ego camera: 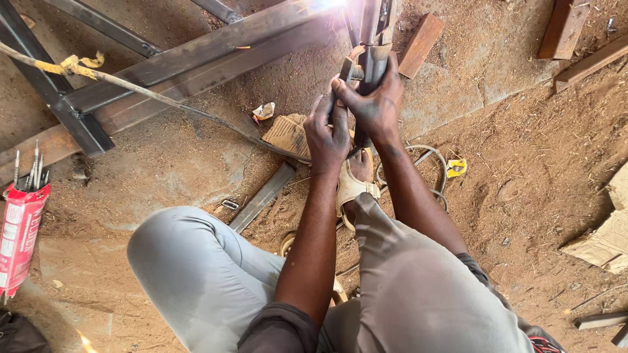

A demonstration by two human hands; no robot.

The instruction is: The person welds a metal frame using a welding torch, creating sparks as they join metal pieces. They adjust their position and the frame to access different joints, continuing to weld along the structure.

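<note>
Both my hands are wrapped around a dark welding electrode holder [366, 65] held out in front of me. My left hand [327, 134] grips its lower part, and my right hand [373, 101] closes over the upper part beside it. A bright white glare shows at the holder's far tip, where it meets a long steel bar [196, 62] of a metal frame. My grey-trousered knees [196, 268] are bent below, and one sandalled foot [353, 180] rests on the dirt.
A red packet of welding rods [19, 229] stands at the left. A cable [131, 88] crosses the frame. Wooden blocks [422, 42] and torn cardboard [605, 242] lie on the sandy ground, with a flat metal strip [261, 196] by my knee.
</note>
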